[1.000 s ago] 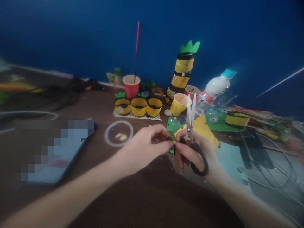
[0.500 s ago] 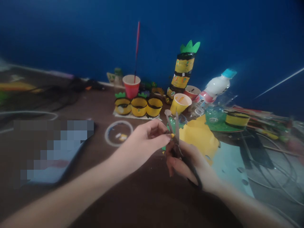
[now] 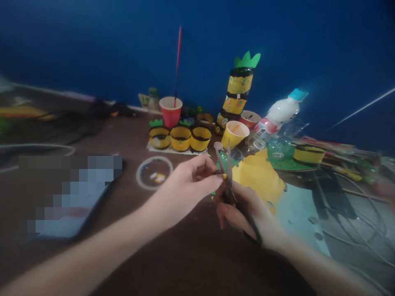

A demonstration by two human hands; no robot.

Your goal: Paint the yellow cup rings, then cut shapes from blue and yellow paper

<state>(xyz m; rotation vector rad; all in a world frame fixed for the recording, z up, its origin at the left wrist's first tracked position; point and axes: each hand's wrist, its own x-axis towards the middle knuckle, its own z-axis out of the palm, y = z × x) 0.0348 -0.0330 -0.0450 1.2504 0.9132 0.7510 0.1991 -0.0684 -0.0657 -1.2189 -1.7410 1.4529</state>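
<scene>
My right hand (image 3: 243, 213) grips black-handled scissors (image 3: 230, 181), fingers through the loops, blades apart and pointing up and away. My left hand (image 3: 188, 187) pinches a tiny yellow scrap (image 3: 224, 176) between thumb and forefinger, right at the blades. Both hands meet over the dark brown table (image 3: 185, 255). A sheet of yellow paper (image 3: 259, 174) lies just behind the scissors, partly over a green sheet.
Behind stand three yellow-and-black rings (image 3: 180, 138), a red cup (image 3: 170, 111) with a stick, a yellow cup (image 3: 234, 133), a tall yellow pineapple-like tower (image 3: 237, 92) and a white bottle (image 3: 279, 113). A clear ring (image 3: 154, 172) lies centre-left. Cables and clutter fill the right.
Since a second ago my right hand tilted the scissors left and lowered them to the left fingertips. The last half second shows almost no movement.
</scene>
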